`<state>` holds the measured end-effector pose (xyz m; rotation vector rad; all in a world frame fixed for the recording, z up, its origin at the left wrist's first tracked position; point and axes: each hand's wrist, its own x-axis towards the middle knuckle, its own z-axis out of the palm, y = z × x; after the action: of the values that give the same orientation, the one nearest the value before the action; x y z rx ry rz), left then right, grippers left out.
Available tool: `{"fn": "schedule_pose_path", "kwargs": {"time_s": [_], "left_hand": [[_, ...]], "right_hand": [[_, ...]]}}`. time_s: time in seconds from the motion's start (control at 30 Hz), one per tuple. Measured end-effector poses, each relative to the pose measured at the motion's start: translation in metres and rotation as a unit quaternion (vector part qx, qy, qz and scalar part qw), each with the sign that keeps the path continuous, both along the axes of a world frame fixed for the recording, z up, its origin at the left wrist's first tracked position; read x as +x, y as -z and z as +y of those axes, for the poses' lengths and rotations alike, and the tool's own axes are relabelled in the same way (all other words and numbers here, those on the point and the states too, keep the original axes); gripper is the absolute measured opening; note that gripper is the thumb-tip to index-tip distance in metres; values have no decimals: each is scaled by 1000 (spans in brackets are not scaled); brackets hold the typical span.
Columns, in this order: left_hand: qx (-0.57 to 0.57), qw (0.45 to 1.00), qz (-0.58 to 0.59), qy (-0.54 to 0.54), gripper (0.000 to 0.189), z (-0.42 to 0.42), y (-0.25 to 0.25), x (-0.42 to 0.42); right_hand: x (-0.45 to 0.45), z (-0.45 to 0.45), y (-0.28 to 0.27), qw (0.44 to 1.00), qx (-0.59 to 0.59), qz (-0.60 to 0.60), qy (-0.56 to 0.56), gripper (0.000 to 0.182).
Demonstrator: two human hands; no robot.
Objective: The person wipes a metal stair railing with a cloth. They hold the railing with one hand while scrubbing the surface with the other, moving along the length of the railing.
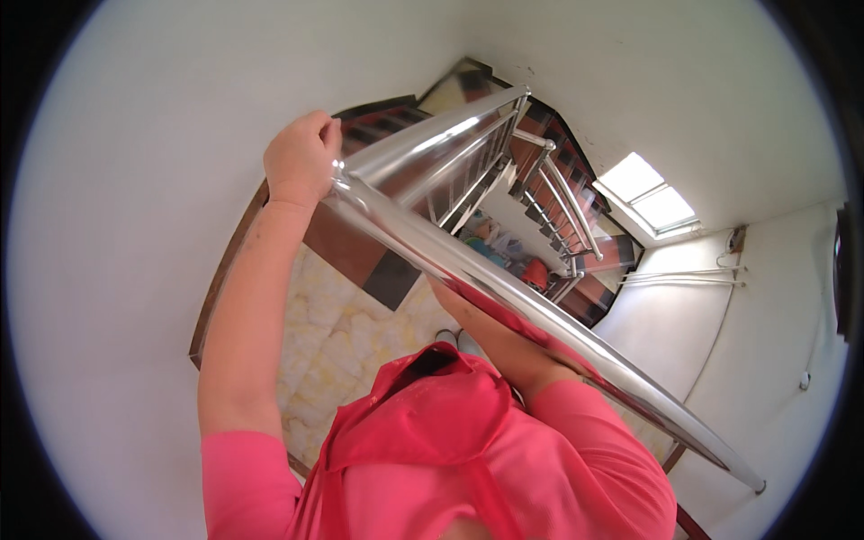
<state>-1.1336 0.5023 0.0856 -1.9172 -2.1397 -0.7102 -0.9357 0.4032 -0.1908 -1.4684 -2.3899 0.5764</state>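
Note:
My left hand [302, 156] is raised beside the corner of a polished stainless steel handrail [533, 297], its fingers curled. Whether it touches the metal or holds anything cannot be told. My right forearm [486, 320] passes beneath the long rail, which hides my right hand. From that corner a second rail [439, 133] runs away over the stairwell, with thin steel balusters below it. I wear a red apron [425, 405] over a pink top, and its front hangs near the rail.
Stairs with red and black tiles [395, 277] wind down past a lower steel railing [574, 202]. Various items, one a red object [535, 275], lie far below. Marbled floor tiles [324, 337] are underfoot. A bright window [644, 189] and thin pipes [682, 275] are at the right wall.

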Motion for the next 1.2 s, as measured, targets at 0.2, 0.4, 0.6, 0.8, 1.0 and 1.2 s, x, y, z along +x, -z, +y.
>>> {"fn": "schedule_pose_path", "kwargs": {"time_s": [0.2, 0.4, 0.6, 0.8, 1.0, 1.2], "left_hand": [[8, 1000, -14, -11, 18, -2, 3, -5], [15, 996, -64, 53, 25, 4, 3, -10], [-43, 988, 33, 142, 24, -1, 6, -21], [-54, 988, 28, 141, 32, -3, 0, -15], [20, 983, 15, 180, 33, 4, 10, -19], [21, 981, 53, 186, 25, 9, 17, -27]], "right_hand": [[-72, 38, 10, 998, 45, 39, -37, 39], [-73, 48, 9, 995, 90, 24, -23, 39], [13, -7, -21, 990, 60, -107, 74, 38], [155, -96, -22, 940, -2, -225, 256, 47], [215, -136, 2, 892, 20, -292, 345, 81], [96, -77, -9, 942, 27, -204, 265, 58]]}}
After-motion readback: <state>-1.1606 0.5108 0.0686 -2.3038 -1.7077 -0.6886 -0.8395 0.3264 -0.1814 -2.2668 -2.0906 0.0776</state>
